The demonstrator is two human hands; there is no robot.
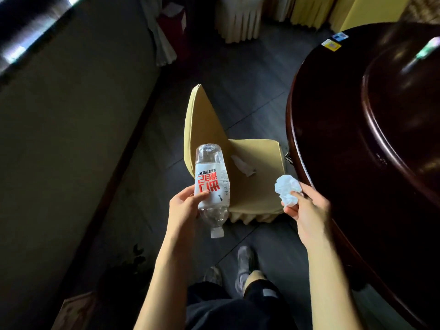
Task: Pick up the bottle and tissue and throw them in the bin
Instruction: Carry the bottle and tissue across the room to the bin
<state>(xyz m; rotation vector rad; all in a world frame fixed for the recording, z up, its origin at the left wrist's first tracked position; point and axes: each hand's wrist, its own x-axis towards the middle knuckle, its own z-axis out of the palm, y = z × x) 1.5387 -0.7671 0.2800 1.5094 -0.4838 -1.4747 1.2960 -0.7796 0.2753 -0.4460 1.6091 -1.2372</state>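
The left hand (pixel 184 206) grips a clear plastic water bottle (pixel 212 179) at its white-and-red label, fingers curled round it, cap pointing down toward the person, base tilted away; the right hand (pixel 307 208) pinches a crumpled white tissue (pixel 288 189) between thumb and fingers; both are held in the air over a beige-covered chair (pixel 257 151), whose seat carries 1 scrap of white paper (pixel 242 166); a dark round worktop (pixel 345 139) stands just right of the chair.
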